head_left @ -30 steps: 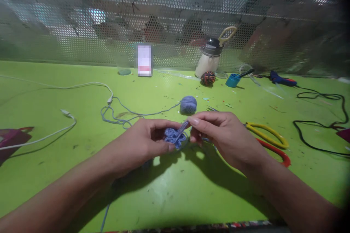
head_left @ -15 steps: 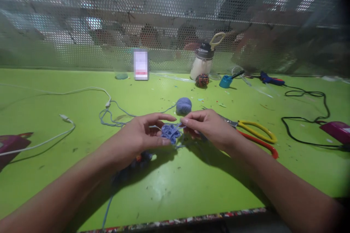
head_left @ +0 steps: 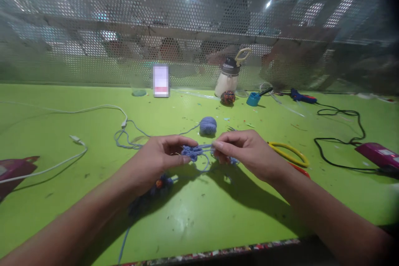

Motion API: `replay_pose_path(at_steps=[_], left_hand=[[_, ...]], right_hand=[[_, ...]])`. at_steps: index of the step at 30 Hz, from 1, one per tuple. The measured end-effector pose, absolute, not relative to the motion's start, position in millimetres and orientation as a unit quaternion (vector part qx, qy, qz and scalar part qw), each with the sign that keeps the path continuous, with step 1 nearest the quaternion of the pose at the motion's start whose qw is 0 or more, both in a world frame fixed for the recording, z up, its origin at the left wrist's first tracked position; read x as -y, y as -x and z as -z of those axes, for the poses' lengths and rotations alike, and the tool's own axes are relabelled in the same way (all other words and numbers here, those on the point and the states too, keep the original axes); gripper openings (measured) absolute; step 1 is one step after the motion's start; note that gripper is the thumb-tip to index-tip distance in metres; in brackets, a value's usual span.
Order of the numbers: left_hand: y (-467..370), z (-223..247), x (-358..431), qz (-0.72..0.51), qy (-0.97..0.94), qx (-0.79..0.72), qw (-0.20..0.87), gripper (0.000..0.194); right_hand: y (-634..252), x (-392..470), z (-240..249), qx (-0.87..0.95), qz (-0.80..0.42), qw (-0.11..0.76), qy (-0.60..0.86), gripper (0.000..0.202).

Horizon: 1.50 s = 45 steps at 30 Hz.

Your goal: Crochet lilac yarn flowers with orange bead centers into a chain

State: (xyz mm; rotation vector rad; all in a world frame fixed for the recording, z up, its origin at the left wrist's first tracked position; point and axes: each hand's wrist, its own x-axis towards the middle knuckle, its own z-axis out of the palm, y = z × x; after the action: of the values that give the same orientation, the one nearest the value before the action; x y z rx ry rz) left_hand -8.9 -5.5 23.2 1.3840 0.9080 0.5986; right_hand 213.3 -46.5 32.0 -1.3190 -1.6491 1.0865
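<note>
A small blue-violet crocheted piece (head_left: 190, 152) hangs above a green table (head_left: 199, 220), between a worker's two bare hands. The left hand (head_left: 160, 153) grips its edge between thumb and fingers, probably to steady it against the pull from the other side. Opposite, the right hand (head_left: 245, 149) pinches the yarn strands (head_left: 204, 147) running from the piece, drawn nearly straight as if under light tension (whether a needle or hook is hidden in those fingers cannot be told). A slack yarn loop (head_left: 205, 167) dangles below.

Beneath the left wrist lies another yarn piece with an orange spot (head_left: 158, 183), partly hidden. Just beyond the hands sits a blue yarn ball (head_left: 208, 126), its trailing loose line presumably leaving yarn to spare. Scissors with a yellow handle (head_left: 289, 153) lie beside the right forearm, seemingly parked for easy reach.

Farther back, a phone (head_left: 161, 81) stands upright facing the worker, perhaps so its screen can be read hands-free. A bottle (head_left: 227, 83) stands behind a multicolored ball (head_left: 228, 98), before a perforated panel (head_left: 193, 41).
</note>
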Motion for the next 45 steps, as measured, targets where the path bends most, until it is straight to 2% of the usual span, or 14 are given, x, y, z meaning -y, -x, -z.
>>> replay_pose_path(at_steps=[6, 14, 17, 21, 25, 30, 32, 35, 37, 39, 42, 45], left_hand=[[4, -26, 9, -0.270, -0.656, -0.413, 0.571, 0.029], [4, -25, 8, -0.267, -0.681, -0.407, 0.548, 0.028], [2, -26, 9, -0.253, -0.702, -0.405, 0.529, 0.028], [0, -28, 11, -0.245, -0.689, -0.398, 0.555, 0.026], [2, -28, 11, -0.243, -0.688, -0.391, 0.562, 0.026], [3, -27, 11, -0.244, -0.706, -0.395, 0.535, 0.029], [3, -26, 11, -0.248, -0.712, -0.384, 0.533, 0.028], [3, -25, 11, -0.253, -0.721, -0.365, 0.532, 0.027], [4, -25, 12, -0.252, -0.726, -0.357, 0.531, 0.028], [4, -24, 12, -0.250, -0.727, -0.358, 0.530, 0.029], [3, -24, 13, -0.251, -0.727, -0.364, 0.526, 0.026], [2, -22, 14, -0.249, -0.725, -0.362, 0.531, 0.027]], right_hand=[[-216, 47, -32, 0.712, -0.325, 0.385, 0.490, 0.020], [-218, 53, -25, 0.747, -0.297, 0.394, 0.445, 0.015], [-215, 57, -27, 0.732, -0.303, 0.392, 0.468, 0.018], [-216, 53, -23, 0.706, -0.279, 0.399, 0.514, 0.020], [-219, 49, -17, 0.711, -0.259, 0.380, 0.532, 0.014], [-213, 58, -17, 0.711, -0.198, 0.429, 0.520, 0.012], [-206, 62, -15, 0.702, -0.227, 0.432, 0.518, 0.016], [-196, 65, -11, 0.664, -0.336, 0.409, 0.528, 0.027], [-191, 65, -8, 0.647, -0.365, 0.405, 0.534, 0.018], [-190, 66, -8, 0.654, -0.340, 0.410, 0.538, 0.005], [-191, 67, -10, 0.682, -0.278, 0.429, 0.523, 0.012], [-192, 69, -12, 0.696, -0.276, 0.441, 0.495, 0.012]])
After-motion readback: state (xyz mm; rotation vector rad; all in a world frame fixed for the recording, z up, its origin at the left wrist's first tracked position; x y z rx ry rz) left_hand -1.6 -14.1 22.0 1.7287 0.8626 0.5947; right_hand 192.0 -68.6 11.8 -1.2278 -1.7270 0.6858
